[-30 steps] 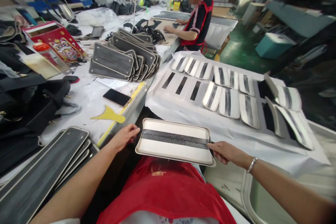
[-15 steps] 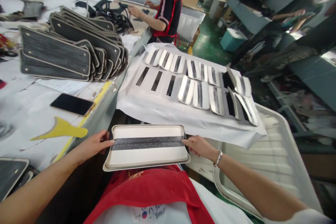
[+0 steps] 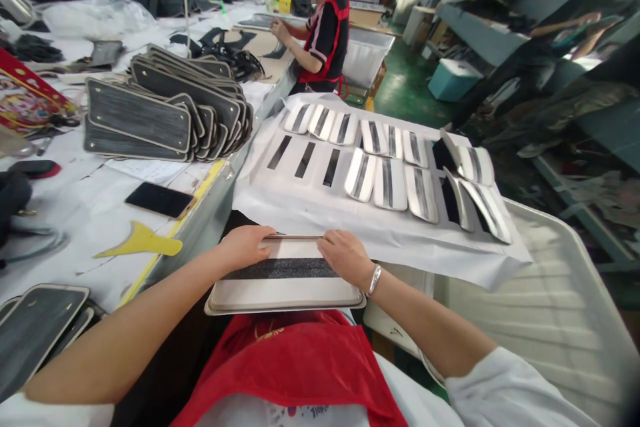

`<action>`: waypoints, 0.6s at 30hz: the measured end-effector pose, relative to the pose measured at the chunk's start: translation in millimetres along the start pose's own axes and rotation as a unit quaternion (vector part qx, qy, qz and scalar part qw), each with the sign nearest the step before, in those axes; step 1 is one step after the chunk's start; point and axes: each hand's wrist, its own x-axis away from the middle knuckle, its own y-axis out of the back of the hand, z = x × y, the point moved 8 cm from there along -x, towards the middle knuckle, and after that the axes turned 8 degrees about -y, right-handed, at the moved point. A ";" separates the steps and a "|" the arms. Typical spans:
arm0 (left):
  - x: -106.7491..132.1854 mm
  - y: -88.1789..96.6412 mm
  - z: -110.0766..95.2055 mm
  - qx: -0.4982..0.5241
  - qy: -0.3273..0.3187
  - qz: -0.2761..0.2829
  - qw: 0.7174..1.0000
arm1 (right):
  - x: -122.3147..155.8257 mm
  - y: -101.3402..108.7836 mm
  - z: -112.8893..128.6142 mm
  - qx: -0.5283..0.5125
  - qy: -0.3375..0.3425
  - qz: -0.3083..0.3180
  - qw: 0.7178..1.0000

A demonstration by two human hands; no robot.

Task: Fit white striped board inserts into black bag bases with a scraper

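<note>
A cream rectangular panel (image 3: 285, 283) with a dark strip along its middle lies flat in front of my red apron. My left hand (image 3: 245, 245) grips its far left edge, fingers curled over the rim. On the far edge toward the right, my right hand (image 3: 345, 257), with a bracelet at the wrist, is closed over the panel too. Just beyond lies a white sheet (image 3: 310, 210) carrying rows of similar cream panels (image 3: 390, 180) with dark strips.
On the table to my left sit a stack of dark grey panels (image 3: 165, 113), a black phone (image 3: 159, 199) and a yellow curved piece (image 3: 140, 241). More dark panels (image 3: 35, 327) lie at lower left. A white rack (image 3: 550, 320) stands at right. Another person (image 3: 325, 33) works at the far table.
Both hands moved from the panel's short ends to its far long edge, closer together. The panel stayed in front of me; the view shifted slightly.
</note>
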 end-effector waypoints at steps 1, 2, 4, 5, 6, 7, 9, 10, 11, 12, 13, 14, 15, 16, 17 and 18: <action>-0.6 1.7 -1.9 -0.002 -0.014 0.006 1.000 | -0.3 -1.9 0.6 0.004 0.003 0.004 1.000; -1.7 3.1 -4.9 -0.004 -0.030 0.014 0.999 | 0.1 -3.1 0.6 0.007 0.003 0.006 1.000; -5.3 5.0 -11.8 -0.009 -0.059 0.035 0.998 | 1.5 -4.3 1.1 0.010 0.004 0.010 1.000; -7.5 5.5 -14.5 -0.012 -0.067 0.045 0.997 | 2.0 -4.3 1.6 0.011 0.004 0.011 1.000; -9.8 5.8 -16.4 -0.014 -0.071 0.053 0.996 | 2.3 -4.1 2.4 0.013 0.005 0.011 1.000; -11.7 6.1 -17.3 -0.014 -0.072 0.058 0.996 | 2.4 -3.7 3.4 0.014 0.007 0.011 1.000; -14.0 6.5 -17.0 -0.012 -0.069 0.058 0.996 | 2.0 -2.8 5.7 0.015 0.016 0.012 1.000; -14.2 6.4 -16.1 -0.009 -0.068 0.055 0.996 | 1.7 -2.3 6.7 0.015 0.024 0.013 1.000; -13.7 6.3 -14.9 -0.004 -0.068 0.051 0.996 | 1.2 -1.4 7.2 0.014 0.033 0.011 0.999; -12.9 6.2 -13.8 0.004 -0.069 0.045 0.997 | 0.4 0.4 6.7 0.009 0.039 0.004 0.999; -12.1 6.2 -13.0 0.014 -0.071 0.038 0.997 | -0.8 3.1 4.8 -0.002 0.041 -0.007 0.999; -11.5 6.0 -12.8 0.024 -0.075 0.033 0.996 | -2.5 6.6 1.3 -0.018 0.038 -0.023 0.999; -11.5 5.9 -13.4 0.034 -0.081 0.027 0.996 | -4.6 10.2 -3.7 -0.037 0.030 -0.041 0.998; -12.3 5.9 -14.8 0.044 -0.087 0.022 0.995 | -6.9 13.4 -10.0 -0.058 0.018 -0.058 0.996; -14.0 6.0 -17.1 0.052 -0.094 0.017 0.994 | -9.2 15.5 -16.7 -0.081 0.006 -0.071 0.994; -16.6 6.2 -20.1 0.061 -0.100 0.011 0.993 | -11.4 16.0 -22.9 -0.104 -0.001 -0.077 0.992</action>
